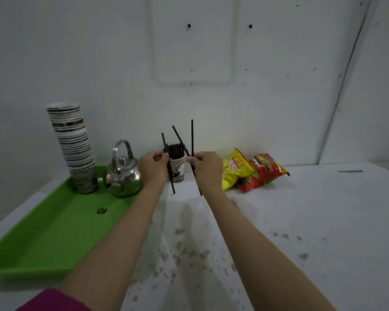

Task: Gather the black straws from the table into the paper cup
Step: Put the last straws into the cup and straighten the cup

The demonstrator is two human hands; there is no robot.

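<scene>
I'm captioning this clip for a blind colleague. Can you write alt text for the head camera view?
Two bare hands, left hand and right hand, each hold black straws beside a paper cup already full of straws. A green tray at left holds a kettle and stacked cups; snack bags lie right.

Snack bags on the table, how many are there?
2. A yellow snack bag lies just right of the right hand, and a red snack bag lies against its right side. Nothing seems to hide another.
</scene>
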